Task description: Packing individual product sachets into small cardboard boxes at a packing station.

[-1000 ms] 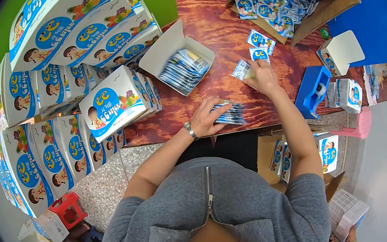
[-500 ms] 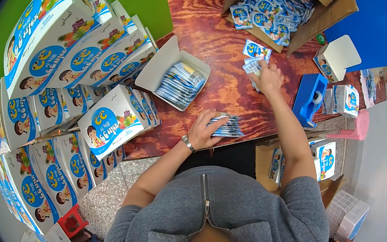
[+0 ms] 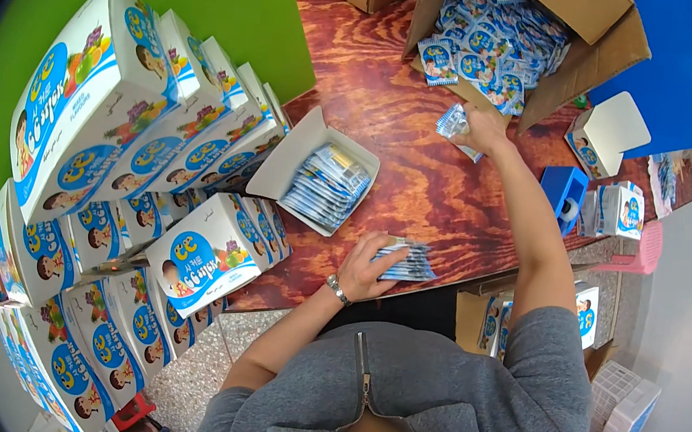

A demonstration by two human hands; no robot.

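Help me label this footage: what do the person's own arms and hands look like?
Short grey fabric sleeves end above bare forearms. The ungloved left hand has a silver-coloured, metal-looking wristband; the right hand has neither glove nor wristband.

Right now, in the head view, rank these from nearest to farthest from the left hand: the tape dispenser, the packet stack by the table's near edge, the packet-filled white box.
From the left hand:
1. Packet stack: touching the hand, on its right.
2. Packet-filled white box: just ahead, to the left.
3. Tape dispenser: well over to the right.
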